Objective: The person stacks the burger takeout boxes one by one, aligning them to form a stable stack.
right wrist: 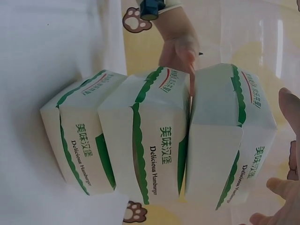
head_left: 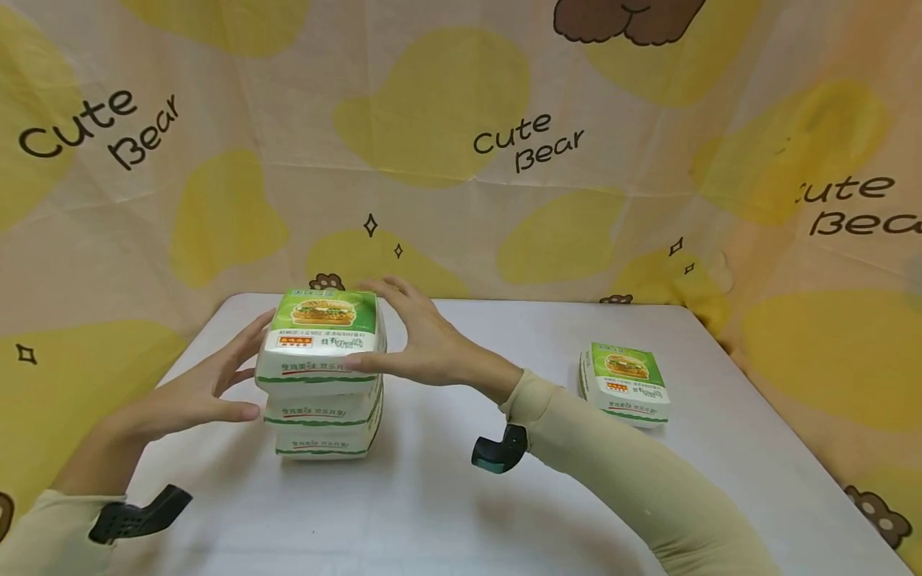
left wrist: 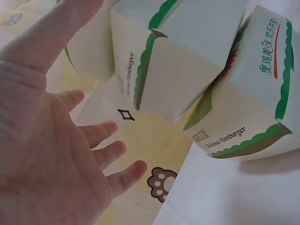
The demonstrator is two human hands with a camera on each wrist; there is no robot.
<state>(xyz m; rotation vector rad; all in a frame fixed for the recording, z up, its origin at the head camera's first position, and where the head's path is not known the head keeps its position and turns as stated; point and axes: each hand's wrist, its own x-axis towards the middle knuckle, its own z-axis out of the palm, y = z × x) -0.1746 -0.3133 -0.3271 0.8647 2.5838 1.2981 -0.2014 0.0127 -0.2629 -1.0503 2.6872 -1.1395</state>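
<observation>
Behind, "Cute Bear" cloth (head_left: 432,104) with yellow blotches. White table (head_left: 403,520) in front of it. On its left part, upright three-box stack (head_left: 324,432), green and white. Right hand (head_left: 435,344): released, fingers spread around right side of top box (head_left: 324,340), thumb overlapping its front; can't tell contact. Left hand (head_left: 183,400): also released, fingers spread, just beside stack's left side. On table at right, lone box (head_left: 627,388), well apart from stack. On both wrists, black cameras (head_left: 140,518).
</observation>
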